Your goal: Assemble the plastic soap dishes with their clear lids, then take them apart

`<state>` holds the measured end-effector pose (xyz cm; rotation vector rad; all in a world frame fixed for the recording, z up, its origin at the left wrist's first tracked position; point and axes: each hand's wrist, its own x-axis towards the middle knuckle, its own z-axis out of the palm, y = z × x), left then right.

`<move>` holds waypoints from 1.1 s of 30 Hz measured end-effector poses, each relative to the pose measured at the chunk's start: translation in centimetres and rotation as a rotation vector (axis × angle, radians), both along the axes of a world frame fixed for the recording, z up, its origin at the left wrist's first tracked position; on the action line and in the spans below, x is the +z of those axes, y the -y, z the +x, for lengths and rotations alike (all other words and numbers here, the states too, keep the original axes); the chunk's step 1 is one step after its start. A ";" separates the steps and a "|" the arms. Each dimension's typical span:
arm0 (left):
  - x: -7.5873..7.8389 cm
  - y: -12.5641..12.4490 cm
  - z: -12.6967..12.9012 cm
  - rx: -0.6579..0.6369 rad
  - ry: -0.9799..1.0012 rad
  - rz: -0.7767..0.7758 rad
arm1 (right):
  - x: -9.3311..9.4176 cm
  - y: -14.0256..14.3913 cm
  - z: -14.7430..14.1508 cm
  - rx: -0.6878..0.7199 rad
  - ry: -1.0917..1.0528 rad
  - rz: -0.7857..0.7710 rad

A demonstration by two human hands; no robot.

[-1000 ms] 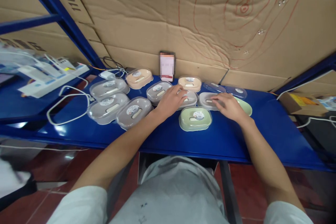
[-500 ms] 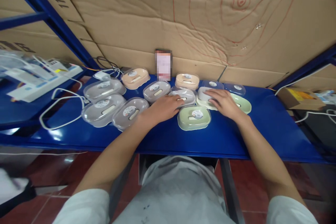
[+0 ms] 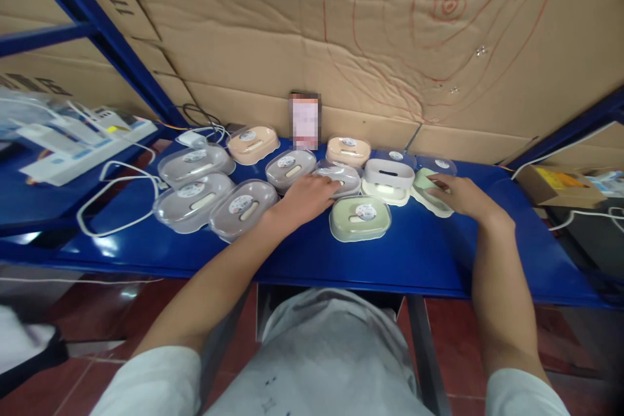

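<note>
Soap boxes [image 3: 359,218] mostly sit lidded across the blue surface [image 3: 429,260], left hand [image 3: 305,198] resting flat on a grey one [image 3: 338,177], right hand [image 3: 463,198] gripping the green tray [image 3: 425,190] mid-frame, white box [image 3: 389,173] beside it lidless.

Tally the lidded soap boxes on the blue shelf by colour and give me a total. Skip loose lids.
Grey boxes: 6, counting the one under the left hand
Peach boxes: 2
Green boxes: 2, one under the right hand
White box: 1
Total: 11
</note>
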<state>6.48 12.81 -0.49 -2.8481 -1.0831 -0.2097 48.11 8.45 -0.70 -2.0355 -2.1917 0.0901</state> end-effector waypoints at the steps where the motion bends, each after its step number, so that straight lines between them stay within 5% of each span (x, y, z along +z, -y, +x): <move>1: -0.2 -0.2 -0.1 0.001 0.006 -0.004 | 0.2 0.0 -0.2 -0.001 -0.002 0.022; 7: -0.9 -0.9 -0.2 0.033 0.129 0.000 | 1.7 1.1 -4.8 0.173 -0.071 0.232; 12: -1.8 -1.4 0.5 0.030 0.262 0.025 | 1.4 4.1 -12.5 0.618 -0.198 0.113; 15: -2.3 -1.7 1.0 0.001 0.327 0.047 | 0.4 4.9 -14.9 0.685 -0.198 0.124; 21: -1.3 -1.1 0.6 0.033 0.421 0.162 | 0.2 3.6 -13.4 0.593 -0.283 0.271; 27: -0.3 2.2 0.9 -0.456 0.302 0.079 | -0.6 2.7 -13.0 0.349 -0.209 0.569; 33: -2.1 4.0 2.7 -0.511 0.089 -0.018 | -1.0 2.1 -12.7 0.139 -0.058 0.636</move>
